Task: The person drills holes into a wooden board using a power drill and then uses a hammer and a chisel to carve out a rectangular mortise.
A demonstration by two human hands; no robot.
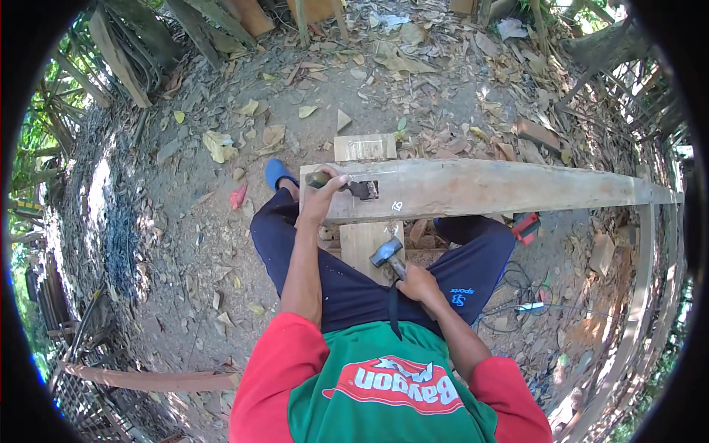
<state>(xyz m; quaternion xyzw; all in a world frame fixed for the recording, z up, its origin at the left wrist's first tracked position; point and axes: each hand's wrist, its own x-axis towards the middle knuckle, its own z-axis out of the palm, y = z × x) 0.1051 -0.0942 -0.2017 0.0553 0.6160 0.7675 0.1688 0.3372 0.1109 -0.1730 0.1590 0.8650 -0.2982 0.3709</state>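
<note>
Across my lap lies a long, thick wooden beam (473,188), with a small rectangular hole (373,190) cut near its left end. My left hand (322,201) is closed around a chisel (357,189); its dark handle sticks out to the left and its metal blade lies low over the beam, the tip at the hole. Nearer to me, my right hand (419,283) grips a hammer (387,252) by its handle, over my lap. The hammer's metal head is apart from both the beam and the chisel.
Pale wood blocks (365,147) show under the beam's left part. A red-and-black tool (526,227) and a dark cable (517,288) lie on the ground to the right. Dry leaves (220,146) and wood scraps litter the soil. A reddish plank (151,379) is at lower left.
</note>
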